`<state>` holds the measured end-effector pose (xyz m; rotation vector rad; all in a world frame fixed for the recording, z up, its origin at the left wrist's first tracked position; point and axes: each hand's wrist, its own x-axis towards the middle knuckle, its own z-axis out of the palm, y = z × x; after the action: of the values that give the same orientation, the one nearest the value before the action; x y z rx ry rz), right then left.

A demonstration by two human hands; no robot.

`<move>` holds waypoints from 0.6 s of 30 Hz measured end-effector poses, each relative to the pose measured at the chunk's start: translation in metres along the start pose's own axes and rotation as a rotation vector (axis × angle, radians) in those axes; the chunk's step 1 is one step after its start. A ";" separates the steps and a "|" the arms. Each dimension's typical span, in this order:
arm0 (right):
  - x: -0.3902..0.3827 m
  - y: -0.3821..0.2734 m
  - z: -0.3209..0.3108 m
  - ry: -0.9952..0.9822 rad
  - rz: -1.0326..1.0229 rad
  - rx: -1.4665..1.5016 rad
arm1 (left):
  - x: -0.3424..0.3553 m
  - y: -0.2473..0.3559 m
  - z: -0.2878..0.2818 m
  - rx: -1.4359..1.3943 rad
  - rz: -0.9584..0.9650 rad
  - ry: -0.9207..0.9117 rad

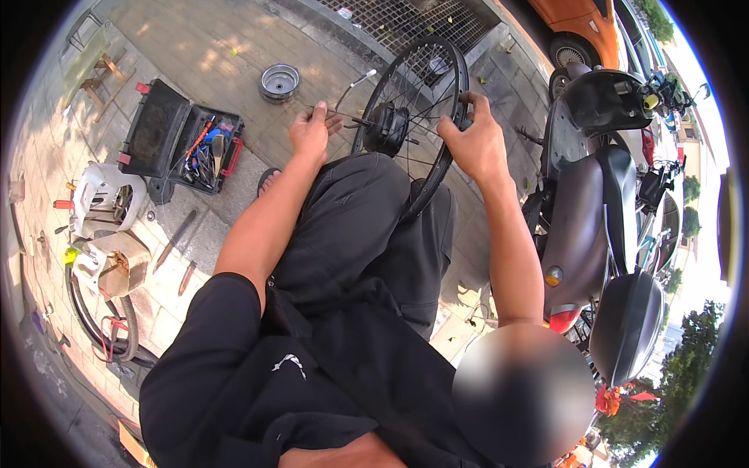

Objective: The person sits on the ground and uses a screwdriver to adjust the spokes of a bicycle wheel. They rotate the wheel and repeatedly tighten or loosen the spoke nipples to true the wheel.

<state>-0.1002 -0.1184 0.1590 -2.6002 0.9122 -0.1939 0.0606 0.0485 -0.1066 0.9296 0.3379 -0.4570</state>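
A black spoked wheel with a dark hub stands upright against my legs, tilted a little. My right hand is closed at the right side of its rim, thumb and fingers curled there. A small teal piece shows between those fingers, too small to name. To the left of the hub my left hand pinches with thumb and forefinger while its other fingers stretch toward the wheel. Something thin and dark runs from that pinch, and its kind is unclear. Beside it a cable with a white connector rises from the hub side.
A round metal drum lies on the paving ahead. On the left are an open toolbox full of tools, cut-open white containers, a long flat tool and black tyres. A parked scooter stands close at right.
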 end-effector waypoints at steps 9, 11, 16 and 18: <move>0.013 -0.001 0.001 0.030 -0.048 0.051 | -0.026 0.048 0.017 0.207 0.379 -0.378; 0.030 0.005 0.005 0.074 -0.084 0.028 | -0.040 0.055 0.027 0.390 0.581 -0.507; 0.058 -0.010 0.000 0.139 -0.097 0.000 | -0.071 0.065 0.059 0.762 0.956 -0.763; 0.049 -0.010 -0.009 0.011 -0.017 -0.099 | -0.073 0.073 0.067 0.789 0.921 -0.832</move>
<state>-0.0585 -0.1449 0.1719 -2.7003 0.9264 -0.1718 0.0412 0.0477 0.0147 1.4230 -1.0768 -0.0630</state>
